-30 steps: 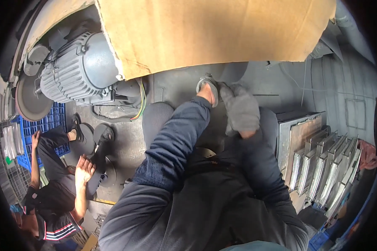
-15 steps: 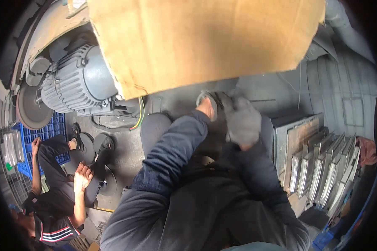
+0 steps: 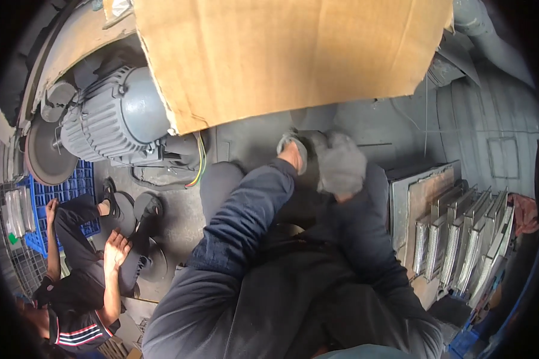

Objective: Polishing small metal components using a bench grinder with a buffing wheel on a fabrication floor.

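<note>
My left hand (image 3: 291, 154) wears a grey glove, with bare skin showing at the wrist below a dark blue sleeve. Its fingers are turned away and hidden. Close beside it on the right, my right hand (image 3: 341, 166) is in a thick grey glove, looking rounded and curled closed. Between and just beyond the two hands is a dark patch; whatever they hold there is too dim to make out. Both hands are low between my knees, beneath the near edge of a large cardboard sheet (image 3: 293, 54).
A grey finned motor (image 3: 111, 110) with a round wheel (image 3: 51, 149) stands at the left. Below it a seated co-worker (image 3: 78, 257) sits near a blue crate (image 3: 72, 179). To my right, several shiny metal plates (image 3: 455, 245) stand in a row beside a board (image 3: 425, 203).
My right hand has shifted slightly left and away from me. My left hand stays almost in place. The cardboard edge appears a little higher in view.
</note>
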`<state>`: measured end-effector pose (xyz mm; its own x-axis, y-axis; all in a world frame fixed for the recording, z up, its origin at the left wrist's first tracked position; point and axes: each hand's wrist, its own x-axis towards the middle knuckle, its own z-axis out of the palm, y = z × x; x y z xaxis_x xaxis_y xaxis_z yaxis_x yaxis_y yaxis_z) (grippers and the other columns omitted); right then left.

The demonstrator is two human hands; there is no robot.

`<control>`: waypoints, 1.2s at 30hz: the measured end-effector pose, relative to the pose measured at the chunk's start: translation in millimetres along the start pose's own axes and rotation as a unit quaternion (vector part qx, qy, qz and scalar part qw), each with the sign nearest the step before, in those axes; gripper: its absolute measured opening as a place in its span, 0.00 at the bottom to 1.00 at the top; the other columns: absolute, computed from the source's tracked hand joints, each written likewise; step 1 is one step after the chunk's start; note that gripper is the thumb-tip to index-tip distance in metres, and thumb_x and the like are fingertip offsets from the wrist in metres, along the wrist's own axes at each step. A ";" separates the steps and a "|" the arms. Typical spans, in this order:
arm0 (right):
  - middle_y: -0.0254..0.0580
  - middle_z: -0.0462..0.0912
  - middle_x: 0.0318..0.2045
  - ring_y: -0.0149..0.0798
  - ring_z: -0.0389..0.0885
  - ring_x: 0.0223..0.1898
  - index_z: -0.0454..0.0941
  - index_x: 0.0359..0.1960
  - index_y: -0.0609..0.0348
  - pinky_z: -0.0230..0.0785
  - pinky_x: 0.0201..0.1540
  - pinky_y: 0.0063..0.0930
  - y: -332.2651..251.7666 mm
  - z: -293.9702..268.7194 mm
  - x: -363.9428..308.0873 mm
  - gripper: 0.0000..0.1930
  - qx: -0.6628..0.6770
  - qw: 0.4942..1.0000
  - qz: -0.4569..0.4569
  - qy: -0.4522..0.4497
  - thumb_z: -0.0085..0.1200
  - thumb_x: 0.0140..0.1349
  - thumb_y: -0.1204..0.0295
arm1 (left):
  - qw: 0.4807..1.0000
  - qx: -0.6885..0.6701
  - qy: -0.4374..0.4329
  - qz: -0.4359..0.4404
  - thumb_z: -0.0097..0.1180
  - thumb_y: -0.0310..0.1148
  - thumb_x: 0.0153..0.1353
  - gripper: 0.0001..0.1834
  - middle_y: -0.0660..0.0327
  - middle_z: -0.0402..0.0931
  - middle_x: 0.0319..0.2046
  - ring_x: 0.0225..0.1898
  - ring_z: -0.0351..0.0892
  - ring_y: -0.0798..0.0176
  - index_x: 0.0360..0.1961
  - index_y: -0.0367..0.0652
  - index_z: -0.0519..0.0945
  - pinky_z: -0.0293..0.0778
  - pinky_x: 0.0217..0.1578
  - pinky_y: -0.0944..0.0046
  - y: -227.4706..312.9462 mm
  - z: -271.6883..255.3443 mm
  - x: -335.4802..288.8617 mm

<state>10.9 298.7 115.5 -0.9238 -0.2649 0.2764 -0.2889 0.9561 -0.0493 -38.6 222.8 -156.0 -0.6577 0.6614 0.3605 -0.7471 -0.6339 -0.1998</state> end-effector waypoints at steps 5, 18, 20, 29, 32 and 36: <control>0.53 0.85 0.32 0.55 0.85 0.36 0.84 0.42 0.54 0.77 0.39 0.46 -50.0 -21.0 13.1 0.16 0.297 0.938 0.165 -0.063 0.63 0.64 0.56 | 0.860 0.070 0.452 0.226 0.31 0.54 0.79 0.32 0.65 0.81 0.61 0.60 0.79 0.57 0.64 0.46 0.80 0.71 0.65 0.57 67.5 4.9 -65.7; 0.46 0.89 0.33 0.39 0.85 0.27 0.84 0.50 0.65 0.76 0.28 0.34 -37.4 -10.4 12.2 0.19 0.493 0.843 0.158 -0.142 0.62 0.66 0.62 | 0.561 0.639 0.245 0.465 0.38 0.45 0.80 0.24 0.57 0.75 0.66 0.65 0.75 0.52 0.65 0.44 0.76 0.67 0.69 0.54 26.5 -55.2 -87.7; 0.46 0.90 0.35 0.40 0.87 0.29 0.86 0.48 0.61 0.76 0.29 0.34 -17.7 13.8 6.4 0.16 0.104 0.980 -0.061 -0.160 0.61 0.67 0.61 | 0.863 0.079 0.436 0.243 0.39 0.43 0.80 0.24 0.56 0.76 0.65 0.65 0.74 0.52 0.64 0.42 0.77 0.67 0.70 0.54 46.8 -28.1 -57.6; 0.44 0.88 0.29 0.50 0.85 0.28 0.85 0.52 0.49 0.78 0.32 0.44 0.2 29.4 11.4 0.14 0.063 0.986 -0.091 -0.120 0.60 0.69 0.60 | 0.750 -0.144 0.643 0.059 0.35 0.56 0.78 0.30 0.58 0.80 0.61 0.57 0.80 0.50 0.63 0.47 0.79 0.74 0.62 0.48 19.1 109.5 23.7; 0.51 0.87 0.30 0.54 0.86 0.29 0.86 0.46 0.52 0.77 0.31 0.46 -41.1 -1.4 15.3 0.13 0.376 0.920 0.040 -0.105 0.56 0.70 0.60 | 0.692 0.192 0.624 0.310 0.33 0.57 0.78 0.32 0.55 0.80 0.59 0.58 0.76 0.42 0.62 0.48 0.80 0.67 0.65 0.42 13.0 44.7 -34.0; 0.43 0.87 0.26 0.38 0.84 0.23 0.84 0.35 0.57 0.74 0.25 0.36 -10.2 47.9 14.1 0.18 0.032 0.986 -0.134 -0.091 0.62 0.66 0.53 | 0.802 0.054 0.583 0.117 0.35 0.53 0.78 0.30 0.58 0.80 0.60 0.57 0.79 0.49 0.61 0.44 0.80 0.72 0.62 0.47 13.4 92.8 -9.5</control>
<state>-11.2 279.3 74.0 -0.8398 -0.5315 0.1108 -0.5394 0.8399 -0.0596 -33.5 170.8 -77.6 -0.4688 0.4032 -0.7859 -0.6185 -0.7850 -0.0338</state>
